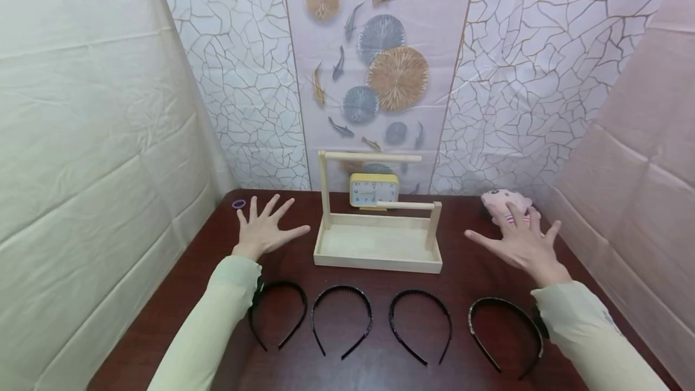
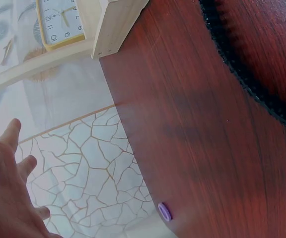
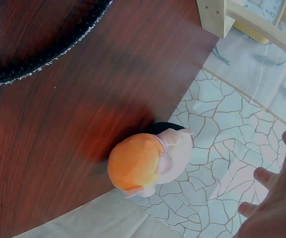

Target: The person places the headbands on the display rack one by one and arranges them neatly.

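In the head view my left hand [image 1: 263, 233] hovers over the table's left side, fingers straight and spread, holding nothing. My right hand [image 1: 523, 247] is spread the same way on the right, in front of a pink plush toy [image 1: 501, 199] and partly covering it. Between the hands stands a light wooden rack [image 1: 379, 263], a shallow tray with two horizontal bars at different heights. Several dark headbands lie in a row nearer the front. The leftmost headband [image 1: 282, 283] is beside the left sleeve; the rightmost headband [image 1: 502, 300], with a glittery edge, is beside the right cuff.
A yellow alarm clock [image 1: 374, 189] stands behind the rack, partly hidden by its lower bar. Near the back left corner lies a small purple ring [image 2: 164, 211]. The dark red wooden table [image 1: 304, 373] has cloth hangings at its back and both sides.
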Tool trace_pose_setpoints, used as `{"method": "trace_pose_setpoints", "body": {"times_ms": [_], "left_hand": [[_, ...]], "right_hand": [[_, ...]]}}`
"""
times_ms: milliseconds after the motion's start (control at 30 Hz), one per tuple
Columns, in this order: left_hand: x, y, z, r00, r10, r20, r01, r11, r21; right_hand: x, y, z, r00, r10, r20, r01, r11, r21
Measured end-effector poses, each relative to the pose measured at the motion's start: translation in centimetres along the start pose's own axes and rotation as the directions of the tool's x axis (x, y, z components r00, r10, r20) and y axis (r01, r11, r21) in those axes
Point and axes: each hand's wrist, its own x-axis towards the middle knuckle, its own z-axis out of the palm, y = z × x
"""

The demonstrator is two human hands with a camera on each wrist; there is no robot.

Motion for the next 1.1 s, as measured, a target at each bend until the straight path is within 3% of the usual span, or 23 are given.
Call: {"method": "trace_pose_setpoints", "body": {"times_ms": [200,300,400,533,600,700,900,1100], "left_hand": [[0.5,0.7,0.3,1.000,-0.026,0.013,0.027,0.999,-0.041],[0.8,1.5,1.1,0.993,-0.092,0.075,0.104,0.979,-0.175],[1.1,2.2,2.4,0.972,-0.160,0.170,0.208,0.927,-0.314],[1.6,2.7,4.6,0.938,-0.216,0.270,0.319,0.843,-0.433],[1.8,2.9,5.5,0.931,-0.224,0.288,0.344,0.805,-0.484],[2.1,3.2,6.5,0.933,-0.225,0.280,0.347,0.764,-0.544],[2.5,4.0,7.2,0.942,-0.213,0.260,0.330,0.731,-0.597],[2.8,4.3,7.3,0.946,-0.215,0.241,0.318,0.754,-0.575]], "right_hand": [[-0.2,-0.2,-0.1,1.000,-0.005,-0.001,0.005,0.999,0.044],[-1.4,-1.0,-0.2,0.999,-0.050,-0.003,0.050,0.994,0.097],[-3.4,-2.3,0.2,0.995,-0.086,0.042,0.080,0.988,0.134],[-5.7,-4.2,1.4,0.983,-0.060,0.174,0.039,0.992,0.121],[-6.7,-4.8,2.3,0.970,-0.035,0.240,0.010,0.995,0.104],[-8.0,-5.4,3.5,0.953,0.014,0.303,-0.040,0.996,0.078],[-9.5,-5.5,4.9,0.939,0.074,0.335,-0.100,0.993,0.060],[-9.6,-5.6,6.0,0.944,0.066,0.322,-0.081,0.996,0.033]]}}
